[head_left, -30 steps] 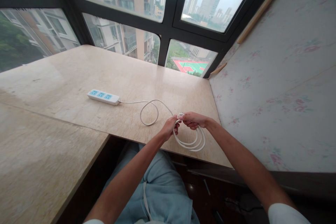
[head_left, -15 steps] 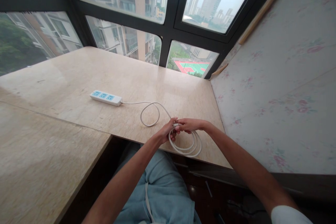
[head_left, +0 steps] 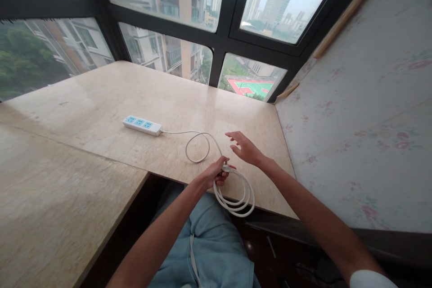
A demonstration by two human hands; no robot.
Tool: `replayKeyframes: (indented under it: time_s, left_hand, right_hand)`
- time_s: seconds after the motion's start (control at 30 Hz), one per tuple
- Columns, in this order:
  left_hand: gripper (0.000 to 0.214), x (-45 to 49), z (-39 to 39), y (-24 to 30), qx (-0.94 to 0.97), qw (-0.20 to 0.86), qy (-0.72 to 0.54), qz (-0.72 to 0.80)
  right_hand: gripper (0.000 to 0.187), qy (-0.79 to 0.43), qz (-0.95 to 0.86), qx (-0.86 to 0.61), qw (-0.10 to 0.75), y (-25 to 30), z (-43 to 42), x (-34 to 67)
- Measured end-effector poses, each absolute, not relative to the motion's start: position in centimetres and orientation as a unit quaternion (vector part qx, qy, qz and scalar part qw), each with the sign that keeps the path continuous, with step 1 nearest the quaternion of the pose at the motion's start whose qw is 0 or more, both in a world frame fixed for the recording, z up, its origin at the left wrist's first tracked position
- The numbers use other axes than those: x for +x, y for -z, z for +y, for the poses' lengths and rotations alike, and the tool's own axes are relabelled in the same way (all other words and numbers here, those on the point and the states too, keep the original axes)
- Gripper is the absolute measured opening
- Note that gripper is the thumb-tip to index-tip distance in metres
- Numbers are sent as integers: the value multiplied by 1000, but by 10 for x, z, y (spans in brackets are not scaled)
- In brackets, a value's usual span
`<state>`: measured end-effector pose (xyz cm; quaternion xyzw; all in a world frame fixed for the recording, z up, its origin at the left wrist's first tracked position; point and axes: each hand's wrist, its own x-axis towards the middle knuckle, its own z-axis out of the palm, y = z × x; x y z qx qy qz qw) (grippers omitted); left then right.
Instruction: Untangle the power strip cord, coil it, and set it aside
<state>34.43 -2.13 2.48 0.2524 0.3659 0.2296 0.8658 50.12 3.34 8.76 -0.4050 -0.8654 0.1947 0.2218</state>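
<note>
Gathered loops of a white power cord point(head_left: 250, 207) hang from my left hand point(head_left: 216, 173), which is closed around them near the sill's front edge. What looks like the cord's plug point(head_left: 227, 168) shows at the top of that grip. My right hand point(head_left: 245, 147) is raised above the coil and a little to its right, fingers apart, holding nothing. A white power strip point(head_left: 141, 125) with blue sockets lies on the sill to the left. From its right end the cord runs across the stone, making one loose loop, up to my left hand.
The beige stone sill point(head_left: 101, 94) has a front edge with a dark gap below it. Black window frames point(head_left: 221, 45) stand behind. A flowered wallpapered wall point(head_left: 364, 144) bounds the right side. My lap point(head_left: 209, 238) is just under the edge.
My right hand has let go of the cord and moved up and right, its fingers opening. The coil in my left hand hangs slightly lower. The view has shifted a little.
</note>
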Motion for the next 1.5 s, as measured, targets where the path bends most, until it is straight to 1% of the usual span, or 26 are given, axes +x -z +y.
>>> replayKeyframes:
  time_s: [0.07, 0.1, 0.13, 0.2, 0.27, 0.37, 0.43, 0.57, 0.63, 0.7, 0.73, 0.83, 0.93, 0.97, 1.03, 1.1, 1.2, 1.27, 1.4, 1.43, 1.5]
  left_hand:
    - [43, 344, -27, -32, 298, 857, -191, 374]
    - [45, 344, -31, -37, 322, 849, -177, 378]
    - [46, 343, -34, -41, 346, 840, -168, 382]
    - [46, 339, -41, -51, 380, 826, -157, 384]
    - [46, 331, -48, -58, 394, 822, -153, 382]
    - [47, 312, -59, -65, 389, 824, -150, 384]
    - [48, 297, -65, -66, 376, 821, -160, 398]
    - [50, 267, -71, -65, 328, 803, -231, 441]
    - [48, 256, -71, -65, 308, 791, -268, 456]
    - [47, 250, -71, -67, 300, 778, -295, 465]
    - [47, 248, -71, -69, 301, 771, -307, 470]
    - [46, 248, -75, -75, 319, 747, -329, 482]
    - [46, 251, -82, -82, 343, 733, -327, 489]
    - [47, 251, -84, -85, 347, 732, -325, 488]
    - [47, 249, -89, -92, 351, 733, -323, 485]
    - [47, 245, -94, -98, 351, 735, -327, 479]
    - [46, 231, -100, -106, 343, 730, -351, 476]
    - [46, 219, -103, -109, 333, 725, -370, 476]
    - [47, 195, -108, -112, 301, 723, -407, 469]
    - [47, 190, -108, -113, 292, 721, -419, 468]
    - [47, 181, -108, -115, 276, 711, -446, 468]
  right_hand:
    - [64, -85, -924, -319, 193, -101, 28, 490]
    - [68, -40, -947, -276, 160, -106, 26, 485]
    - [67, -3, -963, -238, 123, -110, 26, 480]
    - [54, 47, -980, -188, 55, -114, 28, 474]
    - [33, 73, -983, -168, 16, -113, 36, 476]
    - [10, 75, -984, -163, 13, -111, 52, 488]
    - [4, 66, -984, -166, 29, -112, 60, 499]
    - [12, 62, -978, -190, 66, -119, 59, 513]
    - [12, 47, -973, -208, 86, -120, 54, 516]
    - [11, 6, -965, -235, 117, -116, 49, 518]
    - [15, -25, -958, -250, 137, -111, 48, 519]
    - [41, -140, -925, -290, 202, -90, 51, 517]
    - [66, -223, -889, -330, 226, -60, 63, 507]
    - [71, -230, -883, -342, 224, -51, 68, 500]
    - [72, -215, -889, -347, 207, -35, 78, 482]
    - [69, -188, -906, -334, 178, -24, 85, 459]
    - [60, -164, -935, -295, 105, -17, 87, 427]
    - [48, -143, -953, -261, 62, -17, 86, 414]
    - [22, -55, -972, -227, 23, -22, 85, 416]
    - [19, -28, -975, -221, 12, -24, 86, 422]
    - [20, 20, -978, -208, -11, -28, 89, 434]
